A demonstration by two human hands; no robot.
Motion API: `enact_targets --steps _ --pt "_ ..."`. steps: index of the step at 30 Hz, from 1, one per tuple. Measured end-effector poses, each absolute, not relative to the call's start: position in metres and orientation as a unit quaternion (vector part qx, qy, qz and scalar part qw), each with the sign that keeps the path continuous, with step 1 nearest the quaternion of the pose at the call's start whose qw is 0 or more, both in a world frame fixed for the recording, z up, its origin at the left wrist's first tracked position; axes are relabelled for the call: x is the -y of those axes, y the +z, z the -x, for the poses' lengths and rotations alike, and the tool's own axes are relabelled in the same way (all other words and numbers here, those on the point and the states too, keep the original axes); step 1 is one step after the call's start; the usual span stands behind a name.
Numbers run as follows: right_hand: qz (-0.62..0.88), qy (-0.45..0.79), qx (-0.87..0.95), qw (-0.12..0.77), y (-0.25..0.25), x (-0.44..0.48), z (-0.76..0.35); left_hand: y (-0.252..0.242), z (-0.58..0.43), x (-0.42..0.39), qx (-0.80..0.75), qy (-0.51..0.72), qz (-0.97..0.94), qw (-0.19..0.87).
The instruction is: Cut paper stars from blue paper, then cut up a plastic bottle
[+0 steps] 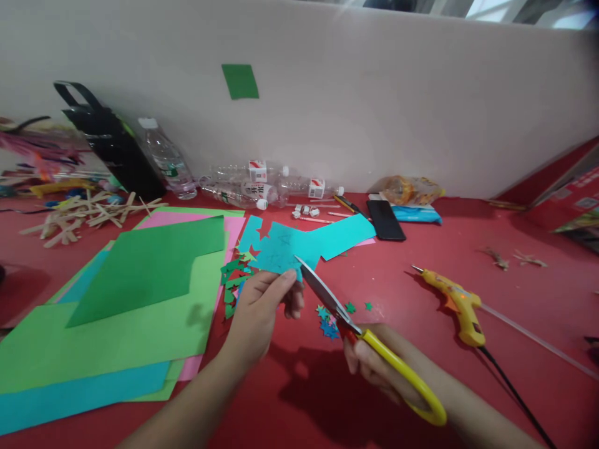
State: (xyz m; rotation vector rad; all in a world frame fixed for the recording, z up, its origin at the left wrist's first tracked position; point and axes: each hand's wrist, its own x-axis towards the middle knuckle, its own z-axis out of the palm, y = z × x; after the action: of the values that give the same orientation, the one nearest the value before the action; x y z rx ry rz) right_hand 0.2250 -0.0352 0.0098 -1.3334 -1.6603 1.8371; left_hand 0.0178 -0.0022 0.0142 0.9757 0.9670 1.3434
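Matt paper point(283, 246), shiny metal blades point(324, 293), plastic handle point(403, 369)

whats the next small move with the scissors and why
Probably ease the yellow-handled metal scissors toward a dark-drawn star outline: their tip lies at the turquoise paper sheet, the left hand pinches its edge, and that outline looks uncut.

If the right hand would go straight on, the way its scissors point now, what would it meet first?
Most likely the turquoise paper pinched by the left hand: the scissors in the right hand have their tip over it in this view, perhaps already touching.
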Motion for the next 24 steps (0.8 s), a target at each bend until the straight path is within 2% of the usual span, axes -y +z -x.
enact_targets --steps 24 --pt "0.456 0.651 0.577 0.190 0.0017 0.0428 -0.2151 0.0132 -0.0237 0.0025 -0.453 0.549 -0.398 0.579"
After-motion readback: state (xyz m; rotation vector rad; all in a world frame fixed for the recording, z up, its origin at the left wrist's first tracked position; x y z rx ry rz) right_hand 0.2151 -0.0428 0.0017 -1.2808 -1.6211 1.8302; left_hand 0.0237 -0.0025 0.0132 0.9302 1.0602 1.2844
